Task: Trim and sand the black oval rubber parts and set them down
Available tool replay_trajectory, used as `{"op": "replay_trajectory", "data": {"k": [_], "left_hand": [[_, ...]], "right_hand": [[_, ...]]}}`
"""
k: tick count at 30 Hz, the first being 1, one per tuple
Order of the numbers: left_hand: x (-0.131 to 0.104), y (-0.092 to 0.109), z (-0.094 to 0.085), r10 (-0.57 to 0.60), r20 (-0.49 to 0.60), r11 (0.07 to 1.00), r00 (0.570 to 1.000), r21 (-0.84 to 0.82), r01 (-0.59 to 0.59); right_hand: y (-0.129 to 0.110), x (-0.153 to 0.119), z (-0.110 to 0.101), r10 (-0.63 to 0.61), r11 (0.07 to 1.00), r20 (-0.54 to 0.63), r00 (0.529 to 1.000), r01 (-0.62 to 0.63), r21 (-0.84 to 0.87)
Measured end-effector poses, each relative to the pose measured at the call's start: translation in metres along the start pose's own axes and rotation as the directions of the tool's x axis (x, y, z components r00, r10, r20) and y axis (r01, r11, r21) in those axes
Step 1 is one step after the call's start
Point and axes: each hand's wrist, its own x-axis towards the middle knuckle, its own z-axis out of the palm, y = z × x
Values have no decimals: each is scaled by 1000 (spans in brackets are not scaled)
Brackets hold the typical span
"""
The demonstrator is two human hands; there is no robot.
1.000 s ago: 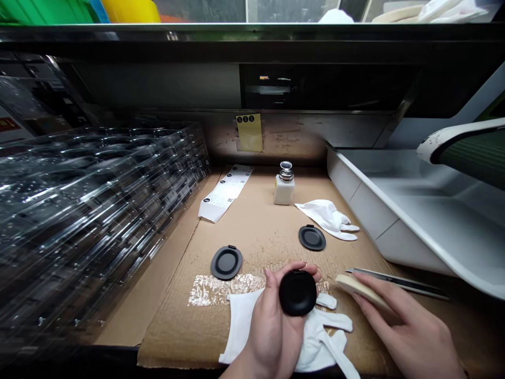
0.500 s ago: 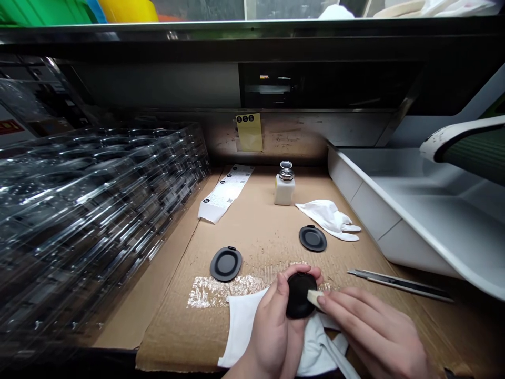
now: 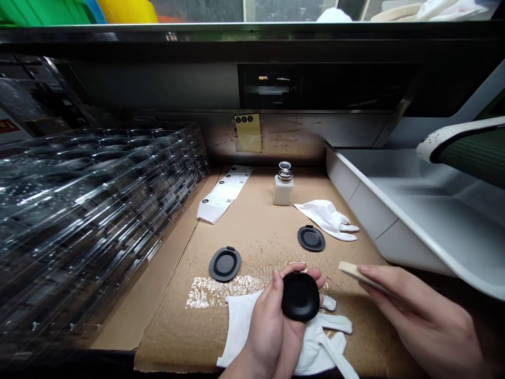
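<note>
My left hand (image 3: 272,326) holds a black rounded plastic cover (image 3: 300,297) between thumb and fingers, its shallow dished face turned up. Off to the right, my right hand (image 3: 422,310) pinches a thin pale strip (image 3: 355,272), perhaps a sanding stick; its tip is apart from the cover. A white glove (image 3: 244,321) lies under my left hand. Two similar dark covers lie on the cardboard: one at the left (image 3: 224,264) and another farther back on the right (image 3: 311,238). The utility knife seen earlier is hidden behind my right hand.
Stacked clear plastic trays (image 3: 98,210) fill the left side. A white pump bottle (image 3: 283,189), a label sheet (image 3: 225,193) and a second white glove (image 3: 329,218) lie towards the back of the cardboard (image 3: 177,326). At the right stands a large white bin (image 3: 394,218), beneath a metal shelf edge (image 3: 252,32).
My right hand has moved right, taking the pale strip off the black cover. The cover is now fully visible in my left hand, slightly turned towards me.
</note>
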Motion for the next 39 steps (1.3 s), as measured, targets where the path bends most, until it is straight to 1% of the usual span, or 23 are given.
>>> {"op": "replay_trajectory", "data": {"k": [2,4,5,8,10,12,14,17,20,23,27,31,33,36,38,39], "left_hand": [[0,1,1,-6,-8,1000,1000,0,5],[1,1,0,-21,6,1000,1000,-13,21],[1,2,-1,-32,14,999,999,-23,32],[1,2,-4,-62,41,997,997,-51,64],[1,2,-6,-63,57,996,996,-56,66],[1,2,-6,-58,76,997,995,-50,62],[1,2,-6,-52,88,998,995,-37,56],[-1,2,-7,-32,103,999,994,-18,34],[-2,0,-8,-4,130,1000,992,6,3],[-2,-3,-9,49,149,998,988,28,-54],[0,-5,-10,80,167,997,983,6,-82],[3,-4,-13,60,194,998,979,-45,-52],[5,-4,-15,47,201,997,978,-74,-32],[5,-4,-16,41,200,993,979,-115,-18],[4,-3,-15,27,182,993,983,-114,-6],[3,-3,-14,20,167,994,986,-109,-1]], "right_hand": [[2,-5,-1,-83,996,79,993,86,-35],[5,-8,1,-111,990,117,987,120,-77],[7,-9,2,-95,987,118,988,109,-120],[14,-12,7,14,950,102,995,18,-311],[15,-14,10,43,931,132,990,8,-365],[12,-13,11,19,948,183,983,41,-316],[5,-9,10,-20,966,209,978,72,-246],[-11,4,9,-61,981,173,983,91,-171],[-28,20,12,-97,991,135,986,108,-75],[-42,34,21,-129,991,168,977,131,1],[-47,48,32,-150,988,195,969,156,-15],[-46,61,33,-111,994,183,977,112,5],[-49,64,33,-134,990,198,971,138,-8],[-53,62,32,-176,983,235,956,185,-18],[-51,53,30,-156,984,228,961,172,-53],[-46,47,28,-132,982,216,967,157,-103]]}}
